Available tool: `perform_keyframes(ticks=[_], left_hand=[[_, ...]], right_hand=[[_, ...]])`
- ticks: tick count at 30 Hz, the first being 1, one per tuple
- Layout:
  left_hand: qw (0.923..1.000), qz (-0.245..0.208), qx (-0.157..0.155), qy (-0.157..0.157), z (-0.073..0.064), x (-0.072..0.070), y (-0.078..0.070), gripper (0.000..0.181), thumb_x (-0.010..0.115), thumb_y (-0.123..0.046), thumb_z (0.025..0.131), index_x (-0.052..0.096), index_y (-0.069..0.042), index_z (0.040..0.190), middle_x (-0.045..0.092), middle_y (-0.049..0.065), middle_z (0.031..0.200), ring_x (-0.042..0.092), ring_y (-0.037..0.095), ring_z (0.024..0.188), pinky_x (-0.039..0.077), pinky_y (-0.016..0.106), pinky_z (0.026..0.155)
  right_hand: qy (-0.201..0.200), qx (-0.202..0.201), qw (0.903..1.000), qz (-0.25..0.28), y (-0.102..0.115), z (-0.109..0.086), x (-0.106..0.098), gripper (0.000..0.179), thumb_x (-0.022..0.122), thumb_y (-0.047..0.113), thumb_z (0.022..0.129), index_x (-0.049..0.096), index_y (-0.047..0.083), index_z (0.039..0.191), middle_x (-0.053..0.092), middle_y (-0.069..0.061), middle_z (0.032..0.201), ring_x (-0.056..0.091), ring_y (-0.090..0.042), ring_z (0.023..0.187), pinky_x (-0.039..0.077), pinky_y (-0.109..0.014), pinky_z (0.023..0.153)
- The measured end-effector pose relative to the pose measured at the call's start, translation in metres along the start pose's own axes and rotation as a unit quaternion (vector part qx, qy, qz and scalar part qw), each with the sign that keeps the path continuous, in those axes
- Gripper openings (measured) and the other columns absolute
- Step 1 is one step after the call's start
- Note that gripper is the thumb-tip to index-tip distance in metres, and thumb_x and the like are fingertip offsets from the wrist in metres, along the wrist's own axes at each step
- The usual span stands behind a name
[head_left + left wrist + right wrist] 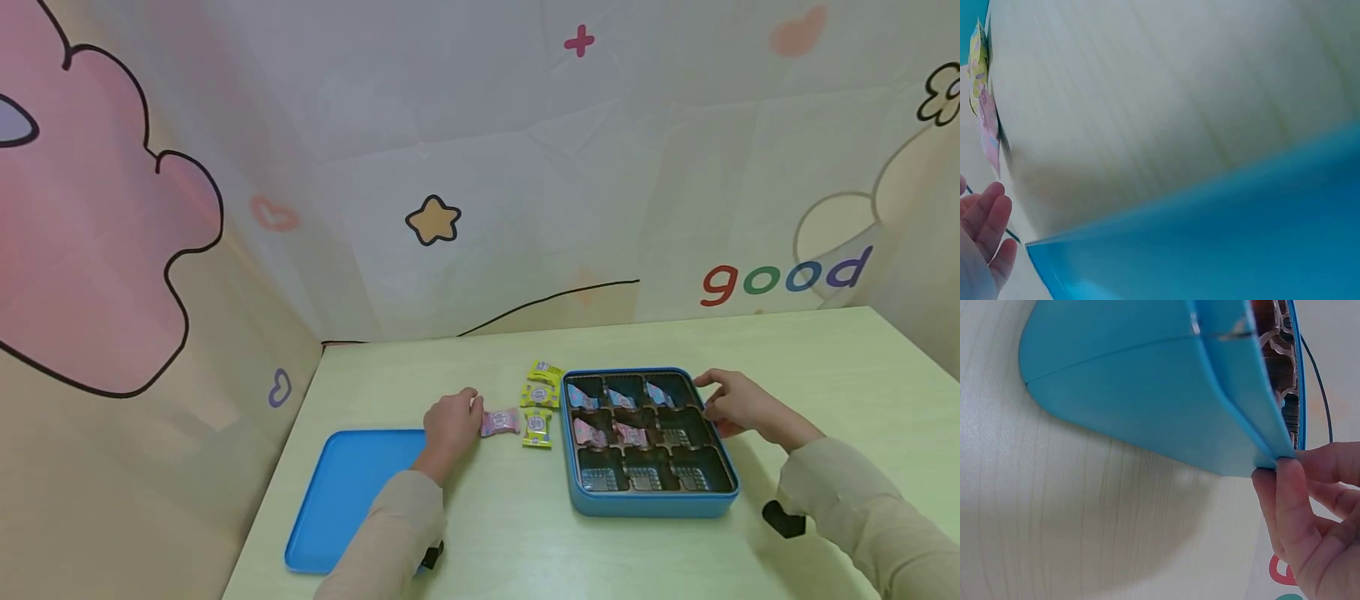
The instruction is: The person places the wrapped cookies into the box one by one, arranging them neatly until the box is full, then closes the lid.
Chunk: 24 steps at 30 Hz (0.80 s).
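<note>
My left hand (452, 423) is just left of a pink wrapped candy (500, 422) on the table. In the left wrist view its fingers (992, 220) are loosely bent, with a gap between them and the candy. Three yellow wrapped candies (537, 427) lie between that candy and a blue square tin (652, 505). Inside the tin, a dark divided insert holds three blue candies (583, 397) in the back row and two pink candies (589, 432) in the middle row. At the tin's back right corner, my right hand (742, 403) grips the rim between thumb and fingers.
A blue lid (352, 492) lies flat on the table at the left, partly under my left forearm. The pale table (495, 533) meets a printed cloth backdrop (510, 167) at its back and sides.
</note>
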<state>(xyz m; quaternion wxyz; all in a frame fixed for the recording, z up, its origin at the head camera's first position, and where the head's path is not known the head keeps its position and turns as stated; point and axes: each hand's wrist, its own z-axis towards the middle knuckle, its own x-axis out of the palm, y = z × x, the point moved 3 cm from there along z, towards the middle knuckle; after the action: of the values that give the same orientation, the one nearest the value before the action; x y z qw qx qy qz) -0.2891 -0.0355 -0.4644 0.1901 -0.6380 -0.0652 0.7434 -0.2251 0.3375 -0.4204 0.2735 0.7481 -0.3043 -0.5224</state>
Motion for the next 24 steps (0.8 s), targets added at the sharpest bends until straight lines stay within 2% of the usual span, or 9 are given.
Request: perform_keyframes(ticks=[2, 5, 8, 10, 14, 20, 22, 24], left_hand=[[0.9999, 0.001, 0.011, 0.003, 0.0002, -0.0006, 0.0005, 0.028, 0.046, -0.03, 0.09, 0.063, -0.014, 0.106, 0.064, 0.003, 0.068, 0.051, 0.014, 0.052, 0.036, 0.026, 0.04], [0.9991, -0.003, 0.036, 0.023, 0.0001, -0.0003, 0.0007, 0.03, 0.047, -0.029, 0.089, 0.062, -0.014, 0.11, 0.067, 0.002, 0.093, 0.063, 0.018, 0.078, 0.049, 0.031, 0.058], [0.997, -0.015, 0.055, 0.052, -0.0003, 0.0006, 0.0003, 0.033, 0.047, -0.029, 0.089, 0.058, -0.013, 0.116, 0.062, 0.003, 0.113, 0.057, 0.021, 0.104, 0.049, 0.036, 0.081], [0.9952, -0.028, 0.063, 0.07, -0.0012, 0.0005, -0.0005, 0.035, 0.047, -0.029, 0.089, 0.056, -0.012, 0.119, 0.058, 0.004, 0.119, 0.053, 0.023, 0.112, 0.045, 0.038, 0.089], [0.9917, -0.03, 0.082, 0.094, -0.0036, -0.0003, -0.0032, 0.041, 0.051, -0.031, 0.088, 0.052, -0.012, 0.123, 0.054, 0.004, 0.125, 0.049, 0.023, 0.117, 0.042, 0.039, 0.093], [0.9819, -0.003, 0.14, 0.127, -0.0051, 0.0012, -0.0051, 0.049, 0.06, -0.033, 0.082, 0.05, -0.012, 0.125, 0.049, 0.005, 0.131, 0.044, 0.021, 0.122, 0.038, 0.037, 0.099], [0.9787, 0.002, 0.154, 0.135, -0.005, 0.0022, -0.0048, 0.051, 0.062, -0.033, 0.08, 0.051, -0.011, 0.125, 0.049, 0.005, 0.13, 0.045, 0.021, 0.121, 0.038, 0.036, 0.098], [0.9767, 0.007, 0.161, 0.142, -0.005, 0.0034, -0.0045, 0.052, 0.065, -0.032, 0.078, 0.052, -0.011, 0.124, 0.054, 0.004, 0.125, 0.051, 0.019, 0.113, 0.041, 0.034, 0.094]], right_hand=[[0.0, -0.001, 1.0, -0.002, 0.0005, -0.0004, -0.0001, 0.048, 0.047, -0.002, 0.08, 0.03, -0.013, 0.124, 0.054, -0.021, 0.088, 0.054, -0.016, 0.06, 0.053, -0.033, 0.057], [0.0, 0.0, 1.0, -0.004, 0.0012, -0.0008, -0.0004, 0.048, 0.048, -0.003, 0.081, 0.03, -0.013, 0.123, 0.054, -0.021, 0.088, 0.053, -0.016, 0.06, 0.052, -0.033, 0.057], [0.002, 0.001, 1.0, -0.003, 0.0021, -0.0008, -0.0007, 0.048, 0.048, -0.003, 0.08, 0.03, -0.013, 0.123, 0.054, -0.022, 0.088, 0.053, -0.015, 0.06, 0.052, -0.032, 0.056], [0.003, 0.003, 1.0, -0.002, 0.0026, -0.0008, -0.0007, 0.048, 0.048, -0.003, 0.08, 0.029, -0.013, 0.123, 0.054, -0.022, 0.088, 0.054, -0.015, 0.061, 0.053, -0.033, 0.056], [0.004, 0.008, 1.0, -0.002, 0.0021, -0.0002, -0.0005, 0.048, 0.048, -0.003, 0.08, 0.029, -0.013, 0.123, 0.053, -0.024, 0.09, 0.055, -0.016, 0.062, 0.053, -0.033, 0.057], [0.003, 0.006, 1.0, -0.007, 0.0016, -0.0004, 0.0, 0.047, 0.048, -0.002, 0.08, 0.03, -0.013, 0.123, 0.053, -0.024, 0.09, 0.055, -0.016, 0.062, 0.053, -0.033, 0.058], [0.003, 0.006, 1.0, -0.007, 0.0023, -0.0008, 0.0, 0.047, 0.048, -0.002, 0.08, 0.03, -0.013, 0.123, 0.054, -0.024, 0.09, 0.055, -0.016, 0.062, 0.053, -0.033, 0.059], [0.003, 0.004, 0.9999, -0.009, 0.0029, -0.0011, -0.0002, 0.047, 0.048, -0.002, 0.081, 0.03, -0.013, 0.123, 0.054, -0.023, 0.09, 0.055, -0.016, 0.062, 0.053, -0.034, 0.059]])
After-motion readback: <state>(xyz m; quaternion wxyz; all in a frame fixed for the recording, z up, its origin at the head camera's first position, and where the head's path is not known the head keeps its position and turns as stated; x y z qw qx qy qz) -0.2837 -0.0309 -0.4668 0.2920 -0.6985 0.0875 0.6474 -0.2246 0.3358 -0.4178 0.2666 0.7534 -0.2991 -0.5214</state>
